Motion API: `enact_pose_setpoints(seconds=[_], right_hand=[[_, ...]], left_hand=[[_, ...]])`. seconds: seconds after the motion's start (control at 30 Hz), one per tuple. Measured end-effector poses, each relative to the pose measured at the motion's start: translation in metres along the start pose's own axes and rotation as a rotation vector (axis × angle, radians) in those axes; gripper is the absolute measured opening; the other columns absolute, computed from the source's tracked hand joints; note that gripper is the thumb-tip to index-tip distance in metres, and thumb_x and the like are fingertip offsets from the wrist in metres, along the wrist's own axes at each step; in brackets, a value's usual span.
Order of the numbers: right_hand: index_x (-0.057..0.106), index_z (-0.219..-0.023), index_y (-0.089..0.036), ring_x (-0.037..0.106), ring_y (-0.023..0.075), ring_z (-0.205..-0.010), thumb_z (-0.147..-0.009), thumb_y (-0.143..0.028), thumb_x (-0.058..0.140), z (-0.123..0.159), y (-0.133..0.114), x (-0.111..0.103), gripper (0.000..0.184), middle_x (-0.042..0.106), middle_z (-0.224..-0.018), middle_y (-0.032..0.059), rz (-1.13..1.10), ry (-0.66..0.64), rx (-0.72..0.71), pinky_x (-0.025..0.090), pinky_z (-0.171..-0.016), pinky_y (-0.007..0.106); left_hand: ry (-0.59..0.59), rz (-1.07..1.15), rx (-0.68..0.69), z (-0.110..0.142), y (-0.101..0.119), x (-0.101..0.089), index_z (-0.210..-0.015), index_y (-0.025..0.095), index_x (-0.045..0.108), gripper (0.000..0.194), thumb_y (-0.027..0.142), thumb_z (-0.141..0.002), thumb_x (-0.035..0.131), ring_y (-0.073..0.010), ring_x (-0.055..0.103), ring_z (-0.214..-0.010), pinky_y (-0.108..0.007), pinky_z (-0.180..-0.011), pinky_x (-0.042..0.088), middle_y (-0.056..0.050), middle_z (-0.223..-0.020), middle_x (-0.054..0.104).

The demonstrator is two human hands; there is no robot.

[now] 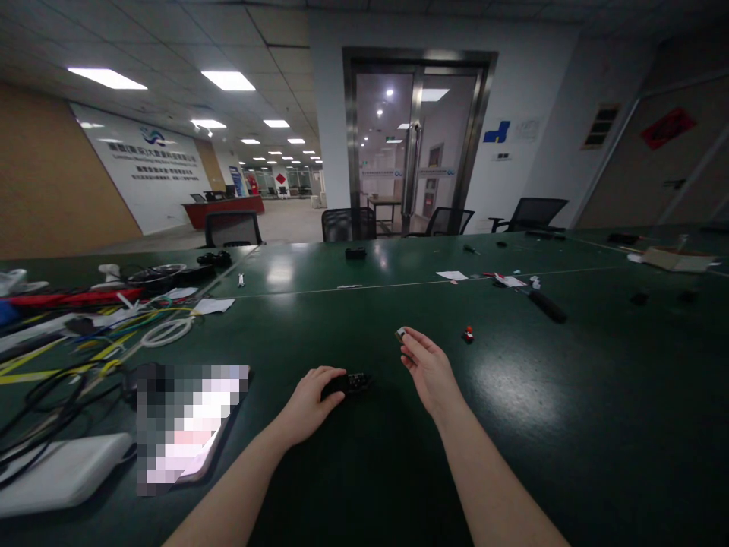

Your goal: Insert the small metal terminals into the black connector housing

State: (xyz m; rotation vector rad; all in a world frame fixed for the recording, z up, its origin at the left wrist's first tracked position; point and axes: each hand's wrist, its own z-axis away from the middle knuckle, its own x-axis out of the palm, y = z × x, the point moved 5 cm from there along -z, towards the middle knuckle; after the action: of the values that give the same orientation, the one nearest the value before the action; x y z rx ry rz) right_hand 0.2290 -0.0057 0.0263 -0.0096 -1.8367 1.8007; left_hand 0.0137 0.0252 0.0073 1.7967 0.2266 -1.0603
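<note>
My left hand (312,403) rests low over the green table, its fingers and thumb closed round a small dark block-shaped device (358,382) that lies on the surface. Pale marks show on the device's right end; the rest is covered by my fingers. Raised to the right of it, my right hand (426,365) pinches a small flat card-like piece (399,334) between thumb and fingertips. One face of this piece looks pale with a dark patch, and its exact kind is too small to make out. The two hands are apart.
A phone (213,448) with a blurred screen lies left, near a white box-shaped object (68,471) and tangled cables (165,332). A small red object (468,334) sits right of my right hand. Farther off are a black-handled tool (547,306), papers (452,276) and a cardboard tray (677,258).
</note>
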Motion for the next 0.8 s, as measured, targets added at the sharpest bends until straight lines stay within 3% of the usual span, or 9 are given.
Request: enact_pose_setpoints(seconds=[0.1, 0.27, 0.43, 0.8], right_hand=[[0.060, -0.100, -0.024, 0.055, 0.0169, -0.092, -0.071, -0.034, 0.061, 0.007, -0.005, 0.012, 0.031, 0.062, -0.101, 0.0018, 0.259, -0.124, -0.106, 0.044, -0.078, 0.031], [0.059, -0.102, -0.025, 0.054, 0.0167, -0.094, -0.077, -0.029, 0.053, 0.025, 0.000, 0.038, 0.026, 0.060, -0.100, 0.0011, 0.773, -0.375, -0.265, 0.040, -0.085, 0.033], [0.059, -0.098, -0.027, 0.049, 0.0183, -0.100, -0.079, -0.028, 0.051, 0.034, 0.015, 0.051, 0.021, 0.059, -0.101, 0.0000, 1.070, -0.579, -0.293, 0.037, -0.087, 0.035], [0.057, -0.101, -0.026, 0.047, 0.0187, -0.100, -0.081, -0.028, 0.046, 0.031, 0.021, 0.051, 0.022, 0.056, -0.104, 0.0013, 1.211, -0.618, -0.301, 0.036, -0.086, 0.035]], left_hand=[[0.002, 0.005, 0.002, 0.000, 0.001, 0.000, -0.115, 0.024, 0.051, 0.036, 0.026, -0.079, 0.051, -0.0221, 0.049, -0.105, -0.037, -0.092, 0.038, -0.005, -0.114, 0.054], [0.011, 0.008, 0.015, 0.000, 0.000, 0.000, -0.114, 0.024, 0.051, 0.035, 0.026, -0.079, 0.052, -0.0210, 0.050, -0.103, -0.036, -0.091, 0.039, -0.004, -0.112, 0.055], [0.025, 0.003, 0.028, 0.000, 0.002, -0.001, -0.112, 0.023, 0.053, 0.034, 0.025, -0.079, 0.052, -0.0213, 0.050, -0.103, -0.036, -0.091, 0.039, -0.005, -0.111, 0.056], [0.022, -0.006, 0.027, 0.000, 0.004, 0.000, -0.113, 0.022, 0.053, 0.035, 0.024, -0.078, 0.053, -0.0209, 0.050, -0.104, -0.035, -0.092, 0.039, -0.005, -0.111, 0.056]])
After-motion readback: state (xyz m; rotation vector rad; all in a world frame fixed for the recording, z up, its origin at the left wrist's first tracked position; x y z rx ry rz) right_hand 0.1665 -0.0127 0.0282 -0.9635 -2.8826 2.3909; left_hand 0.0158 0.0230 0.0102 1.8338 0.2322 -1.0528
